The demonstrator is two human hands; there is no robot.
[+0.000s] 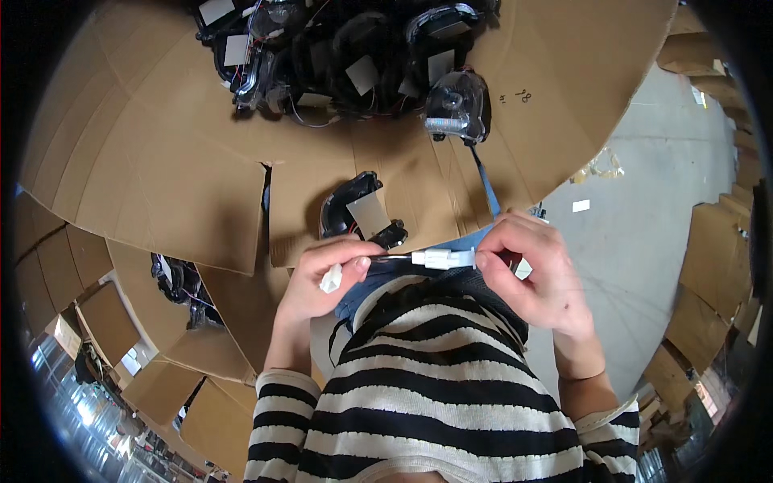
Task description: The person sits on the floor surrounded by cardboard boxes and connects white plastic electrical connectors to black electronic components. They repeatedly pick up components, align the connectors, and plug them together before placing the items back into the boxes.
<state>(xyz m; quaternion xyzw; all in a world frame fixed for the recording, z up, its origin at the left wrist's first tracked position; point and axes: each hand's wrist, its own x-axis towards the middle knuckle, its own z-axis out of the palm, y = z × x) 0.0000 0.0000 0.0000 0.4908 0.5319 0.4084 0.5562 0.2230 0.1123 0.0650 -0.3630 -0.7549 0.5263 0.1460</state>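
Note:
In front of my waist, my left hand [310,282] pinches a short dark cable [392,258] between thumb and fingers. A small white plug [331,278] sticks out from the same hand. My right hand [531,274] has its thumb and finger closed on the pale blue end of a white connector [437,258], which joins the cable's right end. Just beyond my left hand, a black curved lamp unit [348,201] with a light grey square card [369,214] lies on the cardboard.
A pile of black lamp units [354,68] with wires and cards sits at the far side of the cardboard sheet [145,153]. One clear-lensed lamp [457,109] lies at its right edge. An open carton [173,314] holding more units stands lower left. Grey floor [636,185] shows to the right.

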